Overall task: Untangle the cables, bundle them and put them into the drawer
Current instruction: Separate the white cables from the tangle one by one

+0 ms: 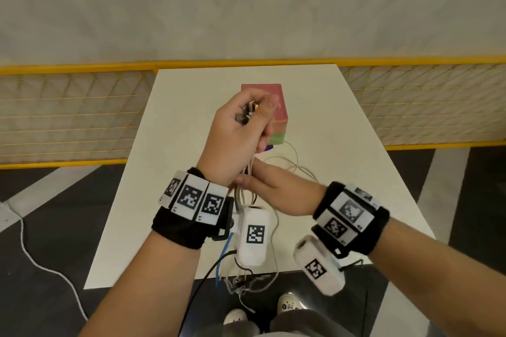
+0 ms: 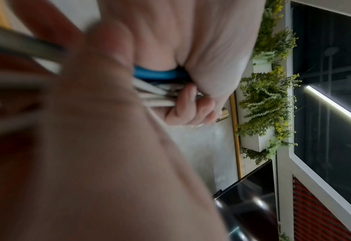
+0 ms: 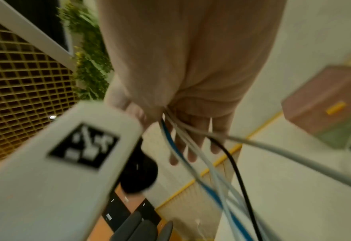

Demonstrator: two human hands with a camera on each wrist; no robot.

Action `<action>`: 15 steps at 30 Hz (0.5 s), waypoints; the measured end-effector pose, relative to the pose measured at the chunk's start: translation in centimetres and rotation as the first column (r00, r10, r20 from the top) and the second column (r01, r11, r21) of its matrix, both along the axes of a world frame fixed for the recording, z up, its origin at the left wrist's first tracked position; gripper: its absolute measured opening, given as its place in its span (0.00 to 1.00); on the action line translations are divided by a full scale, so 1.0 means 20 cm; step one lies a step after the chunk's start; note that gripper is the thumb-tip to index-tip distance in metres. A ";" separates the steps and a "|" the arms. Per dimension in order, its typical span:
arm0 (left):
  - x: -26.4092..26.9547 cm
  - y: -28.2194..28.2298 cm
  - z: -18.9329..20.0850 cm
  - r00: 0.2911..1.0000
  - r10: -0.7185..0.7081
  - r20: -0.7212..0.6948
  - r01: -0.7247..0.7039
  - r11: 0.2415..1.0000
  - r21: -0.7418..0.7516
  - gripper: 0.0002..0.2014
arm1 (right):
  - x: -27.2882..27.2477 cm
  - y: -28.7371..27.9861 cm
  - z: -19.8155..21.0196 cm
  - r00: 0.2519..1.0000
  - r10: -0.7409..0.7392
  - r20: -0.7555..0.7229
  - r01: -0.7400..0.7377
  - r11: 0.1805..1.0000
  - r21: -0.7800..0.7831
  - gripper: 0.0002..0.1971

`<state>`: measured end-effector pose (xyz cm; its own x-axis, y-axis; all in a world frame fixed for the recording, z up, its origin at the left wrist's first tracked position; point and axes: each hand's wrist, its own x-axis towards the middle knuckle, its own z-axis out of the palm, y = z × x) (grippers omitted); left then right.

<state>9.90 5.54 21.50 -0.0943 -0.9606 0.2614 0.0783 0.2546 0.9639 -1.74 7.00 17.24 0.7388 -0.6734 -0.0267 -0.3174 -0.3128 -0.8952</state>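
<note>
My left hand (image 1: 246,117) is raised over the white table (image 1: 342,145) and grips the plug ends of a bunch of cables (image 1: 247,197). In the left wrist view its fingers (image 2: 189,106) curl round blue and white cables (image 2: 155,76). Just below that wrist, my right hand (image 1: 262,186) holds the same bunch, thumb across it. In the right wrist view its fingers (image 3: 191,143) lie straight while blue, white and black cables (image 3: 222,187) run out past them. The strands hang over the table's near edge. A small drawer unit (image 1: 276,96), pink over green, stands behind my left hand.
Loose grey cable loops (image 1: 290,161) lie on the table beside the drawer unit (image 3: 331,104). A yellow mesh fence (image 1: 68,112) runs behind the table. A white cord (image 1: 35,260) trails on the dark floor at the left. My shoes (image 1: 287,306) show below the table's edge.
</note>
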 end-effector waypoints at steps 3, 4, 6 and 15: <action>0.04 -0.01 0.00 0.995 0.071 -0.070 -0.071 0.997 -0.005 0.08 | 0.05 0.05 -0.16 0.997 -0.026 0.070 0.021 0.998 0.066 0.10; 0.06 -0.02 0.00 0.989 0.109 -0.101 -0.110 0.994 -0.006 0.08 | 0.05 0.04 -0.23 1.000 -0.012 0.005 0.012 0.999 0.045 0.10; 0.10 -0.02 0.00 0.973 0.176 -0.152 -0.179 0.984 -0.008 0.07 | 0.01 0.02 -0.38 0.976 0.046 -0.211 -0.045 0.999 0.009 0.12; 0.17 -0.10 -0.08 0.950 0.305 -0.063 -0.298 0.950 0.099 0.07 | -0.15 -0.37 -0.69 0.739 -0.188 -0.647 0.124 0.982 -0.143 0.16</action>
